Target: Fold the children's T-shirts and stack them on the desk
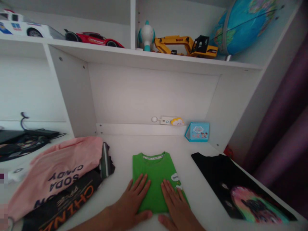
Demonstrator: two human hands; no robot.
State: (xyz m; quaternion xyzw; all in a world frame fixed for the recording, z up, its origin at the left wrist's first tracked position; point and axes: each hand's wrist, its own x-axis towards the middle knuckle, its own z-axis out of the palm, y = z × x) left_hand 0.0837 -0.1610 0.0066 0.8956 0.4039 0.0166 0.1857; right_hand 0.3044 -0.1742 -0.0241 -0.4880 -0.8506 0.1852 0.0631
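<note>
A green T-shirt (154, 173), folded into a neat rectangle with its collar at the far end, lies on the white desk (115, 195). My left hand (132, 200) rests on its left side, fingers spread and stretched forward. On the right side of the same shirt lies my right hand (175, 200), flat with fingers extended, just below a small white printed patch. Both thumbs point inward near the shirt's lower edge. Neither hand grips anything.
A folded black T-shirt (221, 173) with a colourful print lies to the right. Pink clothing (69, 160) and a black printed garment (79, 195) are heaped at left. Behind stand a blue desk calendar (198, 131) and a power strip (166, 120). Toys, including an excavator (204, 48), line the overhead shelf (154, 57).
</note>
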